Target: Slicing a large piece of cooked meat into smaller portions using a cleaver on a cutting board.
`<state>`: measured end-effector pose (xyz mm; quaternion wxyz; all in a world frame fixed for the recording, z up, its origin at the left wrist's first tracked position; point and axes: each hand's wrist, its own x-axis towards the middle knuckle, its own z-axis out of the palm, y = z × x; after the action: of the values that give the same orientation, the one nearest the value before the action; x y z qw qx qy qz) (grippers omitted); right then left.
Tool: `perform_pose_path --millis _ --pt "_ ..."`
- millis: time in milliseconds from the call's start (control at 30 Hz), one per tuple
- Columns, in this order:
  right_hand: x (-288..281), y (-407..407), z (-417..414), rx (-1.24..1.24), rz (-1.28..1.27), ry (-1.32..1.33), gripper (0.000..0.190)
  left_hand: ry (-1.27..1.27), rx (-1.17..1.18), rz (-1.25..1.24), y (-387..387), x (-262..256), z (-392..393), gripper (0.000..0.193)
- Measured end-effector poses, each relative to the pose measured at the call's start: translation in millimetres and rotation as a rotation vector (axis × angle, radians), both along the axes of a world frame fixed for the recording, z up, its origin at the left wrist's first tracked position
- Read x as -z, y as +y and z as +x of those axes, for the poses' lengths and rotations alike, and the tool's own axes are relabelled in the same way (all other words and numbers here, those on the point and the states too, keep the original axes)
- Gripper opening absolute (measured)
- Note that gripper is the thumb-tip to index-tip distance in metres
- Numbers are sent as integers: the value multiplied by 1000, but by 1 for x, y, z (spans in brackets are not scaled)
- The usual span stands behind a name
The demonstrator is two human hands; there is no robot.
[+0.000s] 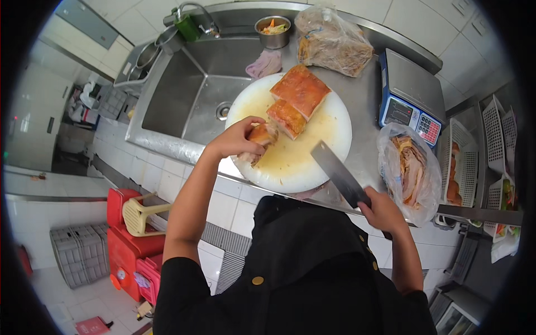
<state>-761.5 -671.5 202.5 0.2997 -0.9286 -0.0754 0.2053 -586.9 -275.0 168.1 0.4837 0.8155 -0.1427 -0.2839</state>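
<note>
My left hand [239, 140] grips a small piece of roast meat [264, 135] with browned skin, at the left side of a round white cutting board [331, 113]. In my right hand [381, 211] is the handle of a cleaver [339, 173]. Its broad blade slants up and left, the tip over the board's right front part. A large slab of roast meat with crisp orange skin [300, 88] lies toward the back of the board. Against its front edge rests a smaller cut block of meat [287, 117]. Juice or grease wets the board's surface.
A steel sink [171, 98] lies left. Behind the board are a pink cloth [264, 64], a metal pot of cut vegetables [272, 37] and a bagged chunk of meat [333, 44]. To the right stand a digital scale [412, 92] and an open plastic bag of sliced meat [408, 173].
</note>
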Motion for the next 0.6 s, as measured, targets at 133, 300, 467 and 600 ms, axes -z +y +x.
perform_pose_path --millis 133,300,467,600 --pt "5 -36 -45 179 102 93 21 484 -170 -709 -42 -9 12 67" --pt "16 -77 -96 412 214 50 20 677 -183 -920 -169 -34 57 52" --pt "5 -111 -128 614 261 -22 21 238 -65 -492 -347 -62 119 60" --pt "2 -135 -153 758 350 23 24 -278 159 -29 -468 -63 170 78"
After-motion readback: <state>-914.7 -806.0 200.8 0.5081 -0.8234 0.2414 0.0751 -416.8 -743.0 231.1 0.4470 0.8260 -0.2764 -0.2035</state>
